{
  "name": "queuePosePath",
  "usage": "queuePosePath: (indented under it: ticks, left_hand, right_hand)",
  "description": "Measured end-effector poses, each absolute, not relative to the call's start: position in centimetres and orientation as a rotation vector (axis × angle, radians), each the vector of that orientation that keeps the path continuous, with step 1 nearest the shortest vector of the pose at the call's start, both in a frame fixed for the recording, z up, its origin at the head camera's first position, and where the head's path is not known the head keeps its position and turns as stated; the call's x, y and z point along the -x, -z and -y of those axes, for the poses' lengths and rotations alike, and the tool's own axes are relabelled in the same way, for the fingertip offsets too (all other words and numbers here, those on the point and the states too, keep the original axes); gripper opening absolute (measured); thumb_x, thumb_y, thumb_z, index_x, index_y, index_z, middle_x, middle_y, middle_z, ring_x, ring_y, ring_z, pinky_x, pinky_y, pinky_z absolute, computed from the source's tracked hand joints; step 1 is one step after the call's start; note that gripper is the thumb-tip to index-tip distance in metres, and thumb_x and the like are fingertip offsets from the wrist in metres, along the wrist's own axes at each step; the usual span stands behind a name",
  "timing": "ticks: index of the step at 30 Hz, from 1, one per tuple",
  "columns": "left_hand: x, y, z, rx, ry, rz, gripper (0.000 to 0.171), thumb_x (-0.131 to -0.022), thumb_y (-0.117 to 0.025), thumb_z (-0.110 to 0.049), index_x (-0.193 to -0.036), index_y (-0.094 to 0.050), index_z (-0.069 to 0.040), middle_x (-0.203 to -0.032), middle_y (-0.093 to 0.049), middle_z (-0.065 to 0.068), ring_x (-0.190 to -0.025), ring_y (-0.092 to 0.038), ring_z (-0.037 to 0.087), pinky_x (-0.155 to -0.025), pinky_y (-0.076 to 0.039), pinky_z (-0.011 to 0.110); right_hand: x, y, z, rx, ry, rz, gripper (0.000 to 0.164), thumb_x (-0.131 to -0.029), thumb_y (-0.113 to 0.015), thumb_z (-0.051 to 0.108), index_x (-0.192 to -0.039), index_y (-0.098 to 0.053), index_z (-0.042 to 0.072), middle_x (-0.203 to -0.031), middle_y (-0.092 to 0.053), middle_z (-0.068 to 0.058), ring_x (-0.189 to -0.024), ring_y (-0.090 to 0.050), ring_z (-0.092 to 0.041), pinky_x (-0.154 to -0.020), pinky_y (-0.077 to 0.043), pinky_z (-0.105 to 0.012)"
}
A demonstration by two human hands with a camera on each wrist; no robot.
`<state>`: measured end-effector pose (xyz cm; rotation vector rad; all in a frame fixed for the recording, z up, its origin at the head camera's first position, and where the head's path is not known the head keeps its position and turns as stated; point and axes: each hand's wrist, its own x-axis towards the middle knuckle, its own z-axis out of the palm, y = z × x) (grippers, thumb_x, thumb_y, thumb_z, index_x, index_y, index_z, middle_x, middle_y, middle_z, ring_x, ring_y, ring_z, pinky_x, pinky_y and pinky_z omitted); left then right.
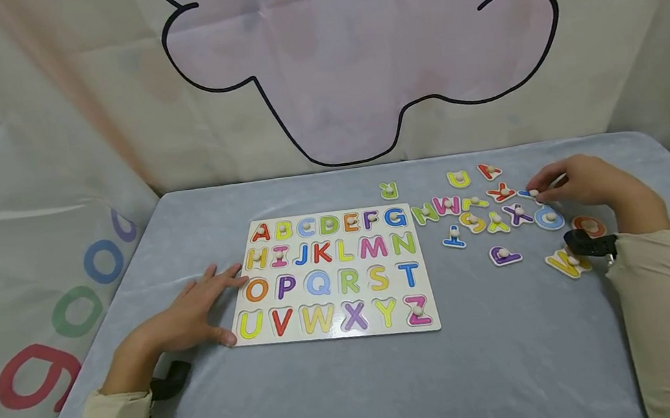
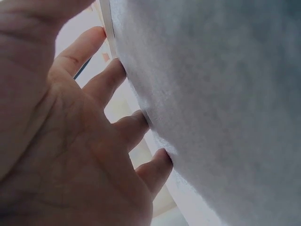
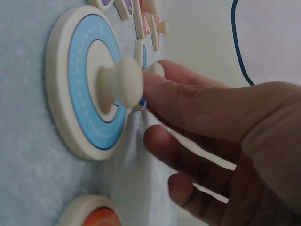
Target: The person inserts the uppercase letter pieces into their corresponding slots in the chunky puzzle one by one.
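My right hand [image 1: 580, 184] is at the back right, among loose knobbed letter pieces. Its thumb and index finger pinch the wooden knob of a small blue letter piece [image 1: 530, 194], partly hidden by the fingers. Just in front of that piece lies the light-blue Q piece [image 3: 77, 84], its round knob facing up. My left hand [image 1: 188, 315] rests at the left edge of the white alphabet board [image 1: 337, 338], fingers spread, with thumb and index fingertip right at the edge. On the board, knobbed pieces sit in A through I and in Z; the other letter slots show no knobs.
Right of the board lie more letter pieces: a pink W [image 1: 447, 206], a blue T [image 1: 453, 237], a purple piece [image 1: 504, 256], a yellow piece [image 1: 567, 264] and an orange O [image 1: 589, 226]. A green R [image 1: 389, 191] lies behind the board. A printed curtain [image 1: 347, 97] hangs behind the table.
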<state>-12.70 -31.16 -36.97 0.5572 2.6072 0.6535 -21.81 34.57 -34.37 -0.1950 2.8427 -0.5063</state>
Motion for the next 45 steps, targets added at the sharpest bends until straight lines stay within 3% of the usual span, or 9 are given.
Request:
queuePosePath:
  ticks: [6,13,16,21,28,30,33,38,45]
  left_hand:
    - [12.8,36.7,31.3,-0.573,-0.657,-2.604,0.096,-0.066,-0.088,-0.040,-0.148,-0.044,-0.017,-0.167,-0.018,0.014,-0.151,0.001,0.052,-0.115,-0.001,0.074]
    - [12.8,36.7,31.3,-0.570,-0.664,-2.597,0.095,-0.066,-0.088,-0.041,-0.148,-0.044,-0.018,-0.167,-0.018,0.013,-0.151,0.002,0.052,-0.115,0.000,0.074]
    - [12.8,36.9,31.2,-0.567,-0.665,-2.594,0.095,-0.067,-0.088,-0.041,-0.148,-0.044,-0.019,-0.167,-0.017,0.013,-0.152,0.002,0.051,-0.115,0.000,0.074]
    - [12.8,37.0,31.1,-0.566,-0.657,-2.596,0.095,-0.066,-0.088,-0.042,-0.148,-0.044,-0.019,-0.167,-0.017,0.013,-0.152,0.002,0.051,-0.115,0.001,0.074]
    - [12.9,37.1,31.2,-0.583,-0.632,-2.606,0.095,-0.066,-0.087,-0.043,-0.148,-0.044,-0.018,-0.167,-0.018,0.013,-0.151,0.000,0.052,-0.115,-0.001,0.075]
    - [12.9,37.0,31.2,-0.591,-0.630,-2.609,0.095,-0.066,-0.087,-0.043,-0.148,-0.044,-0.018,-0.167,-0.018,0.013,-0.151,-0.001,0.053,-0.114,-0.002,0.075]
    - [12.9,36.9,31.2,-0.597,-0.632,-2.607,0.096,-0.066,-0.087,-0.043,-0.148,-0.044,-0.018,-0.167,-0.017,0.014,-0.151,-0.001,0.053,-0.114,-0.002,0.075]
    - [13.0,36.7,31.2,-0.602,-0.624,-2.606,0.097,-0.066,-0.087,-0.044,-0.149,-0.044,-0.018,-0.167,-0.016,0.014,-0.151,-0.001,0.053,-0.114,-0.003,0.075]
    - [12.9,36.7,31.3,-0.600,-0.624,-2.604,0.097,-0.066,-0.087,-0.043,-0.149,-0.044,-0.019,-0.167,-0.017,0.013,-0.151,-0.001,0.052,-0.115,-0.002,0.074]
  right_hand:
    - [21.7,34.6,-34.6,0.121,0.521,-2.887,0.039,-0.090,-0.072,0.035,-0.116,-0.071,0.005,-0.114,-0.069,-0.021,-0.102,-0.058,-0.033,-0.073,-0.042,-0.029]
    - [21.9,34.8,-34.6,0.122,0.519,-2.891,0.045,-0.088,-0.073,0.044,-0.111,-0.071,0.006,-0.103,-0.071,-0.014,-0.095,-0.057,-0.026,-0.073,-0.041,-0.029]
    - [22.1,35.0,-34.8,0.153,0.522,-2.889,0.043,-0.088,-0.074,0.040,-0.113,-0.071,0.005,-0.107,-0.071,-0.016,-0.095,-0.059,-0.025,-0.072,-0.043,-0.028]
    - [22.0,35.6,-35.3,0.129,0.573,-2.859,0.046,-0.090,-0.073,0.040,-0.120,-0.070,0.005,-0.120,-0.068,-0.022,-0.106,-0.061,-0.034,-0.073,-0.046,-0.027]
    - [21.9,34.3,-33.5,0.107,0.598,-2.897,0.054,-0.087,-0.072,0.052,-0.121,-0.072,0.010,-0.114,-0.071,-0.015,-0.095,-0.058,-0.021,-0.069,-0.044,-0.026]
    - [21.7,33.4,-32.5,0.126,0.613,-2.894,0.055,-0.087,-0.071,0.053,-0.123,-0.071,0.011,-0.116,-0.070,-0.017,-0.098,-0.057,-0.024,-0.070,-0.044,-0.028]
    - [21.5,32.1,-30.8,0.157,0.666,-2.900,0.053,-0.087,-0.072,0.051,-0.123,-0.071,0.013,-0.118,-0.071,-0.014,-0.098,-0.057,-0.020,-0.069,-0.045,-0.026]
    - [20.5,30.0,-28.0,0.272,0.766,-2.937,0.037,-0.086,-0.077,0.039,-0.116,-0.075,0.016,-0.104,-0.075,0.002,-0.083,-0.058,-0.009,-0.065,-0.045,-0.023]
    - [19.1,28.1,-25.0,0.418,0.732,-2.984,0.026,-0.085,-0.080,0.034,-0.107,-0.078,0.022,-0.096,-0.075,0.006,-0.075,-0.058,-0.011,-0.061,-0.044,-0.025]
